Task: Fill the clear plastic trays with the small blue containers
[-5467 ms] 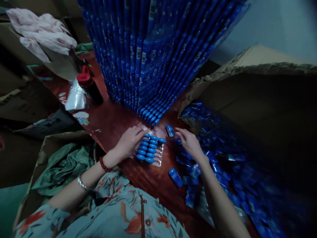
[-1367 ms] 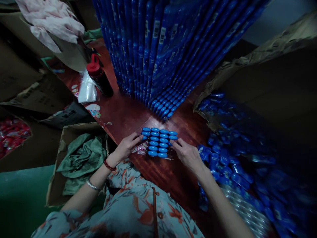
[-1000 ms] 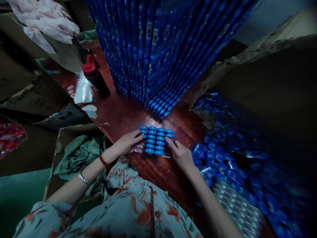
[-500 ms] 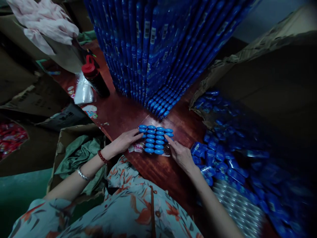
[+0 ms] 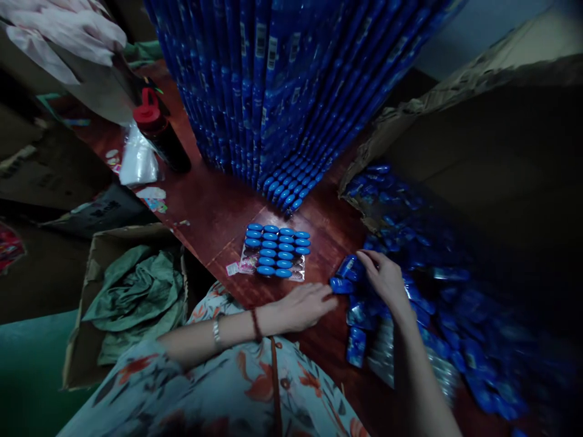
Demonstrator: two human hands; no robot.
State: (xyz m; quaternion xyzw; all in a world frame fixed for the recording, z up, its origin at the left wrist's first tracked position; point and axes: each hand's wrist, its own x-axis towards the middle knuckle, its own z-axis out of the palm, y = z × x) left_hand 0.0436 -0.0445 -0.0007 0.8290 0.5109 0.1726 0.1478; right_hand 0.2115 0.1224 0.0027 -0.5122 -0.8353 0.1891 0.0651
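My left hand (image 5: pixel 303 306) reaches across my body to the right, fingers stretched out and slightly blurred. Its fingertips are beside a small blue packet (image 5: pixel 340 285) at the near edge of a loose heap. My right hand (image 5: pixel 385 279) pinches another shiny blue packet (image 5: pixel 350 267) between thumb and fingers. In front of me, glossy blue oval pieces (image 5: pixel 277 246) lie in rows on a clear moulded tray (image 5: pixel 298 267) with a pinkish printed card under it. The two middle columns extend nearer to me than the outer ones.
Tall stacks of blue packs (image 5: pixel 255 91) stand at the back of the reddish table (image 5: pixel 214 212). A large cardboard box (image 5: pixel 455 91) spills blue packets (image 5: pixel 437 315) on the right. A red-capped bottle (image 5: pixel 161 133) and clear plastic bags (image 5: pixel 139 158) are at left, above a box of green cloth (image 5: pixel 136 303).
Both hands have left the rows of blue pieces and moved right to the loose packets. My left arm now crosses my front. The view has shifted slightly.
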